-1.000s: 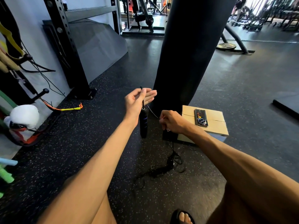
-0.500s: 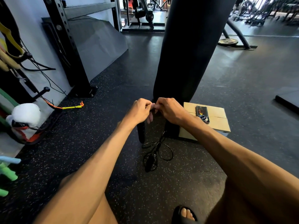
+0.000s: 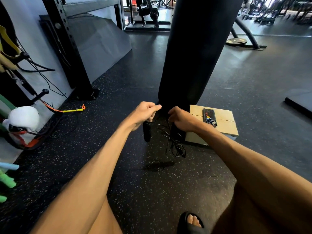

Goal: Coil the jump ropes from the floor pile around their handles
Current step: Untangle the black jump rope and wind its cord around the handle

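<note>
Gym floor (image 3: 152, 191), black speckled rubber; sandalled foot (image 3: 190, 222) at the near edge, well short of the work.

Both arms are out ahead and the hands nearly meet.
- Left hand (image 3: 145, 112): fingers curled round the top of a black handle (image 3: 146, 132), which hangs upright below the fist.
- Right hand (image 3: 182, 117): closed fist pinching the black cord (image 3: 175, 142) just beside it.
- The rest of the cord dangles from the right fist in several loose loops, clear of the floor.
- Can't tell where the second handle is; there's a dark shape under the right hand, unclear what.

Risks as I read them:
- The slack loops cross each other. Pull a wrap tight now and they probably cinch into a knot instead of feeding out.
- If the right hand drops tension, wraps already on the handle likely spring off. Thin cord, smooth grip.
- Black cord on a black floor and bag makes a crossed strand easy to miss.
- The cardboard box (image 3: 219, 130) sits just behind the loops with a phone (image 3: 209, 117) on top. A swinging loop could catch the corner or drag the phone.

The punching bag (image 3: 197, 48) hangs right behind the hands, so there's little room to swing wide. A yellow jump rope (image 3: 72, 110) lies far left by the wall, uncoiled and not started.
</note>
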A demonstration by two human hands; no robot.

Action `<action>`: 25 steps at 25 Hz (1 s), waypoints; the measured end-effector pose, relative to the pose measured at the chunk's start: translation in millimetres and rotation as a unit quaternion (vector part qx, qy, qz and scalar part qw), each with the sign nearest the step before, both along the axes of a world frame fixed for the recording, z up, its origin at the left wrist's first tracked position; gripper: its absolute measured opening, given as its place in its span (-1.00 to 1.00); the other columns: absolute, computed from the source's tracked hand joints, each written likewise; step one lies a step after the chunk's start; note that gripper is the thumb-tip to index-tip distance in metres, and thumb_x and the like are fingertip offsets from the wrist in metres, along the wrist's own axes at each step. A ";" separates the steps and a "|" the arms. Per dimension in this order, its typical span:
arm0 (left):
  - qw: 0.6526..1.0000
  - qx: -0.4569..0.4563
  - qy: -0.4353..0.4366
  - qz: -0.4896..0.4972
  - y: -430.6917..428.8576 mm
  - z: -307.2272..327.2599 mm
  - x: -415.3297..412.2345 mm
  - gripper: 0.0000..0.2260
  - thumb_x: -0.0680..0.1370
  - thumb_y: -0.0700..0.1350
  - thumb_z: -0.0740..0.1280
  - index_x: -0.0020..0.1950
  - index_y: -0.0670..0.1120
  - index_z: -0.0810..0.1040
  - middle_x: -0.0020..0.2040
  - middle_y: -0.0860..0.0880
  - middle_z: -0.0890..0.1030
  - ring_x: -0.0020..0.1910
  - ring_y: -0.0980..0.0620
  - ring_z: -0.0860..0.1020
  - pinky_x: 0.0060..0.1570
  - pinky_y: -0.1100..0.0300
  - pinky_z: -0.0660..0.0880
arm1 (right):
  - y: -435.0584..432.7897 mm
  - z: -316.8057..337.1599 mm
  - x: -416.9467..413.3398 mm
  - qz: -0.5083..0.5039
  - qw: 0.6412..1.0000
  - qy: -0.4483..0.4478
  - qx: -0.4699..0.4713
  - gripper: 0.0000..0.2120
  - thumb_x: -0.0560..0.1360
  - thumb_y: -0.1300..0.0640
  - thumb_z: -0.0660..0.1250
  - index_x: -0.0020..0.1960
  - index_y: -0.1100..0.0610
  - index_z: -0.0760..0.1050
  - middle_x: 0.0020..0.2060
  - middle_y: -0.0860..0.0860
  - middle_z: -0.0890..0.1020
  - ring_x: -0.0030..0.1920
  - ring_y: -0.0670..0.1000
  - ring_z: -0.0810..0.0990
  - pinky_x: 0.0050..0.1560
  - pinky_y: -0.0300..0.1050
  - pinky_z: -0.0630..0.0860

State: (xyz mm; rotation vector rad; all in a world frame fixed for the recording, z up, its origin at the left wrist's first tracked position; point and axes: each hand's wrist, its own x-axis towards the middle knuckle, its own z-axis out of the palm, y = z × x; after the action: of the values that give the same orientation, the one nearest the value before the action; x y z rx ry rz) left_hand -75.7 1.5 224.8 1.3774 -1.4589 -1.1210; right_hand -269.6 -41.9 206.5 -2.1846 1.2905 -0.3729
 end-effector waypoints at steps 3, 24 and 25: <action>0.995 -0.017 0.094 -0.013 0.8 9.4 -5.9 -0.59 0.64 -0.14 0.21 -0.38 -0.01 0.18 -0.48 0.05 0.17 -0.49 0.09 0.11 -0.47 0.27 0.13 | -0.8 -27.3 -4.2 0.024 0.986 0.144 0.085 -0.34 0.47 0.15 0.45 0.48 0.13 0.25 0.35 0.12 0.49 0.34 0.12 0.48 0.32 0.02 0.47; 0.986 -0.063 -0.082 0.132 7.5 3.3 35.9 -0.61 0.63 0.08 0.23 -0.25 -0.11 0.64 -0.48 -0.08 0.29 -0.52 0.08 0.26 -0.42 0.21 0.23 | 13.5 30.6 17.8 -0.025 0.967 -0.254 0.015 -0.74 0.67 0.19 0.13 -0.01 0.36 0.48 -0.29 0.14 0.60 -0.35 0.20 0.65 -0.28 0.22 0.63; 0.985 -0.063 -0.110 0.122 8.3 2.0 29.2 -0.62 0.62 0.09 0.25 -0.23 -0.11 0.66 -0.48 -0.06 0.30 -0.51 0.10 0.27 -0.43 0.20 0.21 | 12.7 35.8 13.7 -0.036 0.961 -0.273 0.013 -0.74 0.67 0.18 0.13 0.01 0.36 0.48 -0.27 0.16 0.60 -0.34 0.18 0.65 -0.28 0.18 0.65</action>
State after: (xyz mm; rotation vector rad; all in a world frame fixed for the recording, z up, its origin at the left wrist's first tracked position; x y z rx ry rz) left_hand -46.5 9.8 226.8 1.5779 -1.4399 -0.7293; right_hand -255.9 -29.2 242.3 -1.8268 1.0504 -0.9095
